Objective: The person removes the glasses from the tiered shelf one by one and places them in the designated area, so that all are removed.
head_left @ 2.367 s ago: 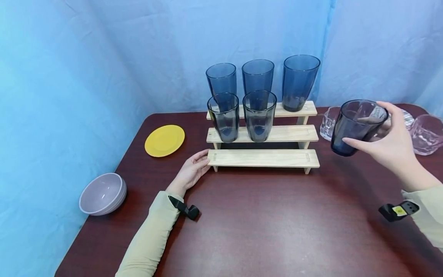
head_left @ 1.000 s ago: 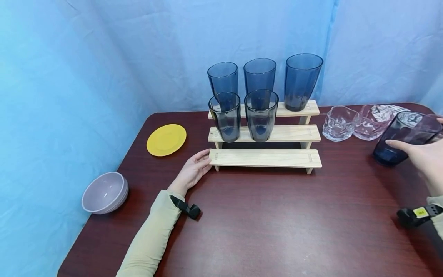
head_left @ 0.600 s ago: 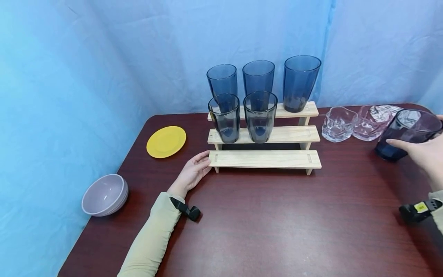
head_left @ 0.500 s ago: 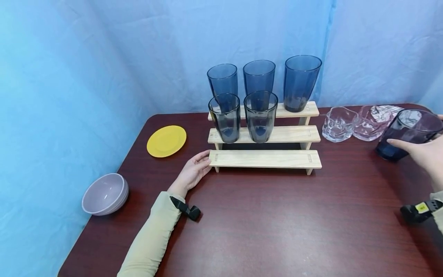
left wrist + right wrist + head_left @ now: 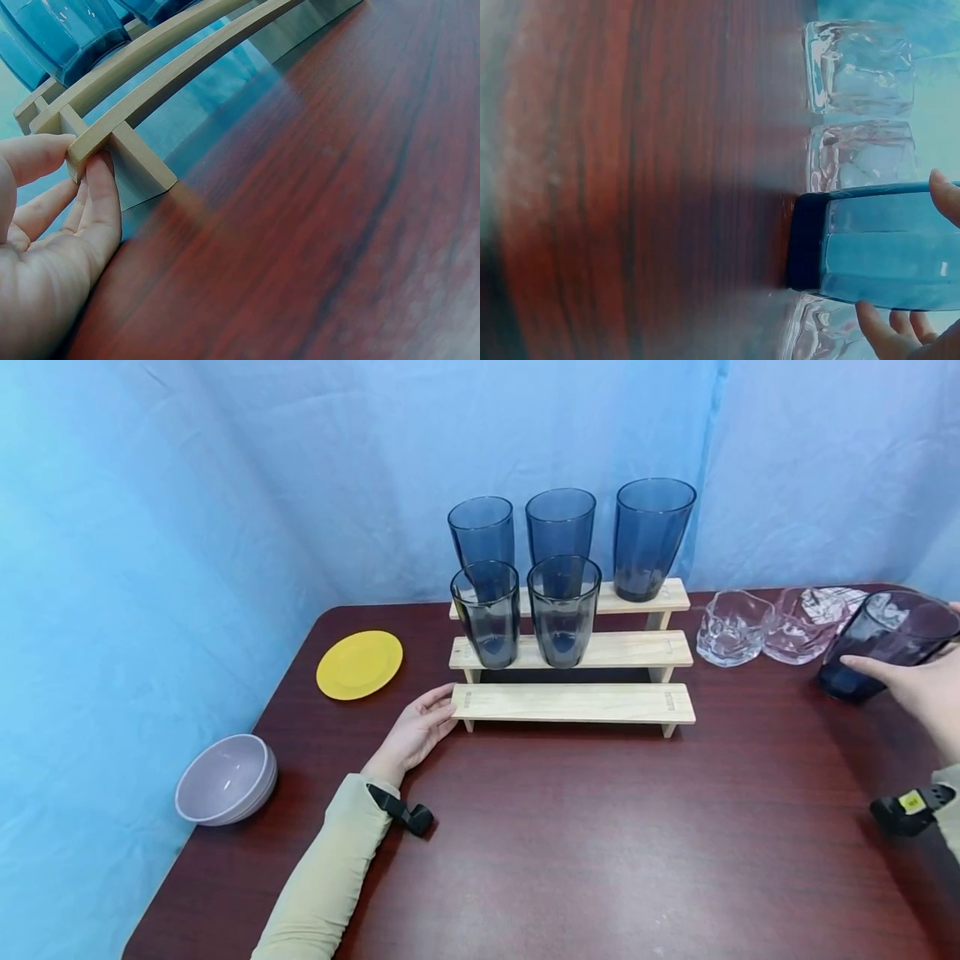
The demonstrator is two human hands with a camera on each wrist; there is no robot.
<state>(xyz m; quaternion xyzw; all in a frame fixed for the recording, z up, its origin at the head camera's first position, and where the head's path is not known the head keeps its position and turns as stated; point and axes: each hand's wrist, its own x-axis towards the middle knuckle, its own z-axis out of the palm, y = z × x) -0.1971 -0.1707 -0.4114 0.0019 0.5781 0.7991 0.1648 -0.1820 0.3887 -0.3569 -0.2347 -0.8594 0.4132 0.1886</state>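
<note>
My left hand (image 5: 412,732) pinches the left end of the lowest plank of a three-tier wooden stand (image 5: 573,702); in the left wrist view the thumb lies on top and fingers reach underneath. Two grey-blue glasses (image 5: 486,622) stand on the middle tier, to its left. Three blue glasses (image 5: 651,539) line the top tier. At the far right, my right hand (image 5: 918,689) grips a dark purple-blue drinking glass (image 5: 870,652) by its sides, thumb in front. In the right wrist view the glass's thick base (image 5: 807,241) is right at the tabletop.
Behind the held glass sit a clear wavy tumbler (image 5: 731,631) and a pinkish one (image 5: 802,627), with a white patterned item (image 5: 847,597) at the back edge. A yellow plate (image 5: 360,665) and stacked lilac bowls (image 5: 225,781) are on the left. Blue curtains (image 5: 360,468) surround the table.
My right hand has carried the dark glass from beside the stand to the far right and lower, then barely moved over the last second. The left hand keeps its hold on the stand.
</note>
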